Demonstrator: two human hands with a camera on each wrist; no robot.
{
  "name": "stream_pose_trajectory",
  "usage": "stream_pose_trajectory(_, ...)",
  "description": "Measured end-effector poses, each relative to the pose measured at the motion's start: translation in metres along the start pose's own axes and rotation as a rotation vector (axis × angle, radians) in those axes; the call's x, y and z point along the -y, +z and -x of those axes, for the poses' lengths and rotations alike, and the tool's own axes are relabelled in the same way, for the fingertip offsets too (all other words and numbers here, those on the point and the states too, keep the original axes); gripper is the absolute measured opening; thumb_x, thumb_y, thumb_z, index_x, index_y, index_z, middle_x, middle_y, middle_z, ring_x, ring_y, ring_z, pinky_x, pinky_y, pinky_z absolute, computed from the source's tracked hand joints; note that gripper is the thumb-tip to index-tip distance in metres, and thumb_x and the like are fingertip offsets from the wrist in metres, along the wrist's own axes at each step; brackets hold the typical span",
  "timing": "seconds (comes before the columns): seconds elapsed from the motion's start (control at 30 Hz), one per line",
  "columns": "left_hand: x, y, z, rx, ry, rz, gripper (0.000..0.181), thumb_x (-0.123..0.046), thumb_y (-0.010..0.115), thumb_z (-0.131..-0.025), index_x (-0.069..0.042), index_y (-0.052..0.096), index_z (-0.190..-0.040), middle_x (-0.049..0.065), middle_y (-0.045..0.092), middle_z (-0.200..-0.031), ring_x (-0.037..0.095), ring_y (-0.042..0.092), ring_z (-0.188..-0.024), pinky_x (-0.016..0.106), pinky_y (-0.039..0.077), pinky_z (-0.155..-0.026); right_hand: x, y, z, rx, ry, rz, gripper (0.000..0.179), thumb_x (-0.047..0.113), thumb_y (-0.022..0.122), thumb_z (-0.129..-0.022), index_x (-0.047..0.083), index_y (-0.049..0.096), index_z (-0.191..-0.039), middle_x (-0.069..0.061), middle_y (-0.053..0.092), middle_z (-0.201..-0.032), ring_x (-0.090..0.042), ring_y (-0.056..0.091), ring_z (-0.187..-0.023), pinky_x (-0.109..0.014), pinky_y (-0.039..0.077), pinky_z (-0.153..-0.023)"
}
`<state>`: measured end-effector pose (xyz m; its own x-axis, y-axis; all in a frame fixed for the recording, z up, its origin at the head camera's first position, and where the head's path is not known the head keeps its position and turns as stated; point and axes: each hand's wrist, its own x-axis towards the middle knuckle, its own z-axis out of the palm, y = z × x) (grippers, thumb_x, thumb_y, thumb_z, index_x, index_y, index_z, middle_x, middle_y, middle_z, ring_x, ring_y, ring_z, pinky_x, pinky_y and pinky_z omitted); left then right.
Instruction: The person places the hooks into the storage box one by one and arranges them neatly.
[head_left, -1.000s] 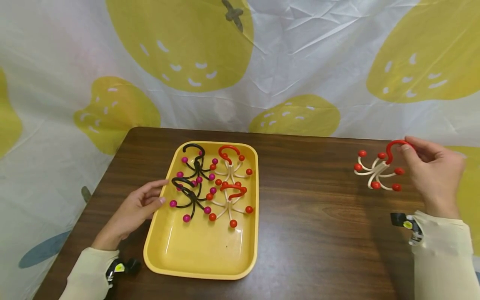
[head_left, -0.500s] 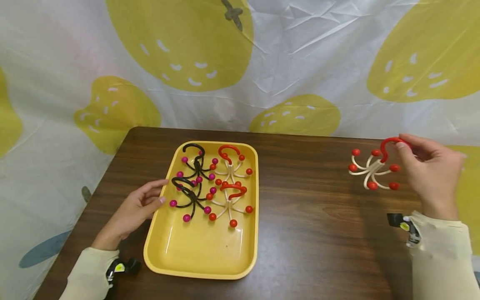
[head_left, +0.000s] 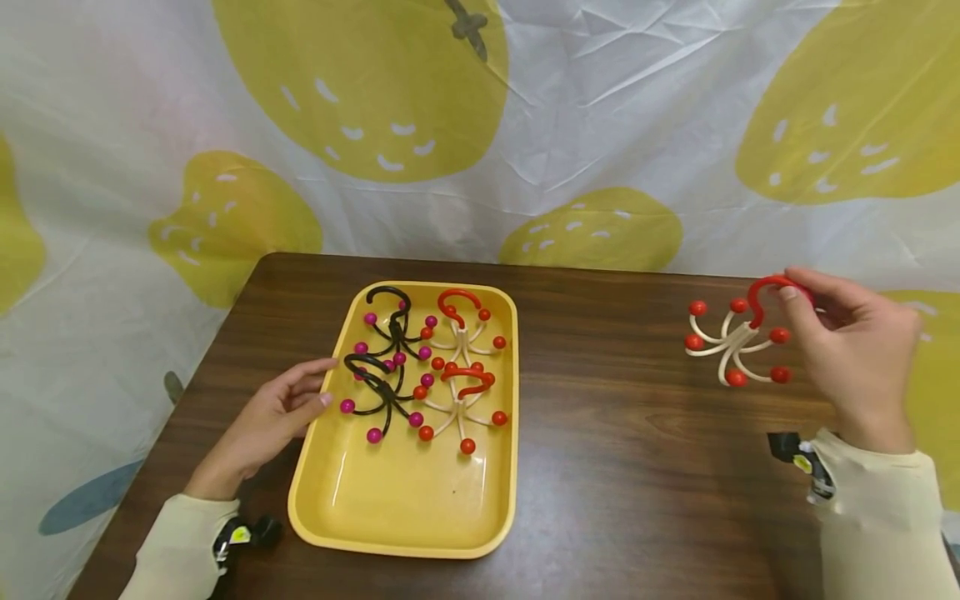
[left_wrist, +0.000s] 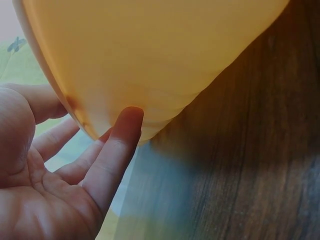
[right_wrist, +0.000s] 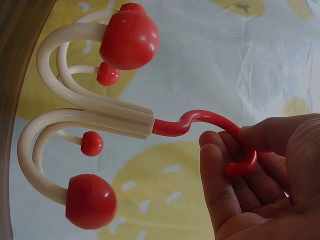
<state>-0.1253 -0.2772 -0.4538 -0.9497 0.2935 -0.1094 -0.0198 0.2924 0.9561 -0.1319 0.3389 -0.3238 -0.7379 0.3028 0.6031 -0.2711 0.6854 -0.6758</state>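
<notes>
My right hand (head_left: 862, 358) pinches the red hook end of a multi-arm hanging hook (head_left: 731, 342) over the table's right side. Its cream arms curve outward to red balls, and the right wrist view shows thumb and fingers around the curved red hook (right_wrist: 205, 116). At the left, my left hand (head_left: 262, 421) touches the outer side of a yellow tray (head_left: 405, 508), its fingertips against the wall (left_wrist: 165, 55) in the left wrist view. Inside the tray's far part stand two black hanging hooks (head_left: 386, 392) with magenta balls and two cream ones (head_left: 459, 408) with red hooks and balls.
The dark wood-grain table (head_left: 630, 475) carries the tray left of centre. Behind it hangs a pale cloth (head_left: 585, 150) printed with large yellow fruit, close to the table's back edge.
My right hand has drifted a little to the left with the cream-and-red hanging hook in its grip. My left hand, the tray and the hooks inside have stayed in place.
</notes>
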Motion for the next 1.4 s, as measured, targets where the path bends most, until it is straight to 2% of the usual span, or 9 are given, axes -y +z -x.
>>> stream_pose_trajectory(0.3,0.0,0.0,0.0,0.002,-0.003,0.007,0.056,-0.021,0.062,-0.109,-0.008,0.042,-0.16,0.035,0.058,-0.139,0.012,0.073,-0.101,0.038,0.065,-0.075,0.02,0.002,0.007,0.029,-0.078,-0.059,0.02,0.003,0.077,-0.091,-0.005,0.081,-0.109,0.036,0.072,-0.092,0.018,0.066,-0.071,-0.001,0.048,-0.067)
stream_pose_trajectory(0.43,0.001,0.0,0.0,0.002,-0.004,0.007,0.056,-0.021,0.061,-0.109,-0.008,0.042,-0.16,0.034,0.058,-0.14,0.013,0.073,-0.102,0.038,0.065,-0.075,0.029,0.006,0.009,0.062,-0.095,-0.051,0.02,0.003,0.078,-0.091,-0.002,0.082,-0.11,0.037,0.072,-0.092,0.017,0.066,-0.071,-0.001,0.048,-0.067)
stream_pose_trajectory(0.7,0.001,0.001,0.0,0.005,-0.005,0.005,0.056,-0.021,0.061,-0.109,-0.008,0.041,-0.16,0.034,0.058,-0.14,0.014,0.074,-0.103,0.038,0.065,-0.076,0.042,0.014,0.014,0.102,-0.104,-0.14,0.021,-0.003,0.078,-0.089,-0.006,0.08,-0.109,0.03,0.076,-0.094,0.013,0.07,-0.073,-0.003,0.051,-0.068)
stream_pose_trajectory(1.0,0.002,0.0,0.0,0.005,0.001,0.006,0.056,-0.021,0.061,-0.109,-0.007,0.041,-0.16,0.035,0.057,-0.14,0.014,0.073,-0.103,0.037,0.065,-0.077,0.069,0.022,0.024,0.148,-0.207,-0.229,0.021,-0.011,0.077,-0.087,-0.009,0.08,-0.107,0.015,0.081,-0.1,0.005,0.074,-0.076,-0.008,0.055,-0.068)
stream_pose_trajectory(1.1,0.002,-0.001,0.0,-0.001,0.002,0.0,0.056,-0.02,0.061,-0.109,-0.007,0.041,-0.16,0.034,0.058,-0.139,0.013,0.073,-0.103,0.036,0.065,-0.077,0.077,0.026,0.028,0.161,-0.225,-0.257,0.021,-0.014,0.077,-0.085,-0.01,0.08,-0.106,0.01,0.082,-0.103,0.002,0.075,-0.079,-0.009,0.055,-0.069)
stream_pose_trajectory(1.33,0.002,0.0,0.0,-0.007,0.0,-0.011,0.056,-0.018,0.061,-0.109,-0.005,0.042,-0.159,0.034,0.059,-0.138,0.013,0.073,-0.102,0.036,0.065,-0.076,0.092,0.034,0.039,0.221,-0.255,-0.393,0.024,-0.021,0.073,-0.083,-0.017,0.075,-0.107,-0.004,0.082,-0.107,-0.007,0.078,-0.088,-0.012,0.058,-0.071)
stream_pose_trajectory(1.4,0.002,0.0,0.0,-0.006,0.0,-0.008,0.057,-0.018,0.062,-0.108,-0.004,0.041,-0.159,0.034,0.06,-0.137,0.013,0.073,-0.102,0.037,0.065,-0.076,0.096,0.036,0.041,0.233,-0.27,-0.405,0.023,-0.021,0.073,-0.084,-0.017,0.076,-0.106,-0.005,0.082,-0.108,-0.007,0.078,-0.087,-0.012,0.057,-0.07)
